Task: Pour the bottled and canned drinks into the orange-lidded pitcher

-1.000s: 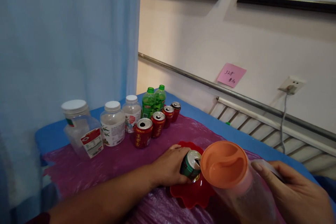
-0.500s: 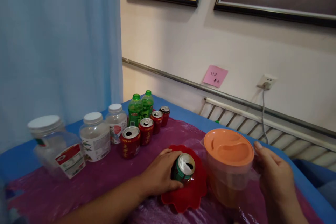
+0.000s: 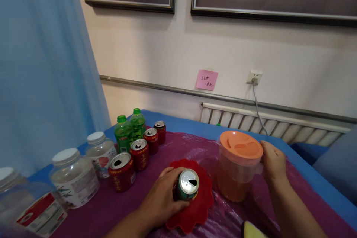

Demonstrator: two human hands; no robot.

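Note:
My left hand (image 3: pixel 167 195) is wrapped around the side of a green drink can (image 3: pixel 187 185) with a silver top and an open mouth. The can is upright on or just over a red scalloped plate (image 3: pixel 201 208). To the right of the plate is a clear plastic pitcher (image 3: pixel 234 182) with an orange lid (image 3: pixel 241 145) and amber liquid inside. My right hand (image 3: pixel 275 163) has its fingers curled at the pitcher's handle, which is mostly hidden behind them.
Several red drink cans (image 3: pixel 139 154) line up on the left, beside green bottles (image 3: pixel 122 134) and clear white-lidded jars (image 3: pixel 75 178). A purple plastic sheet (image 3: pixel 192 145) covers the blue tabletop (image 3: pixel 178 119). A yellow object (image 3: pixel 252 230) pokes in at the bottom edge. A radiator (image 3: pixel 237 119) stands behind.
My view has turned to the right and levelled. My right hand has closed in at the pitcher's handle. My left hand keeps its hold on the green can.

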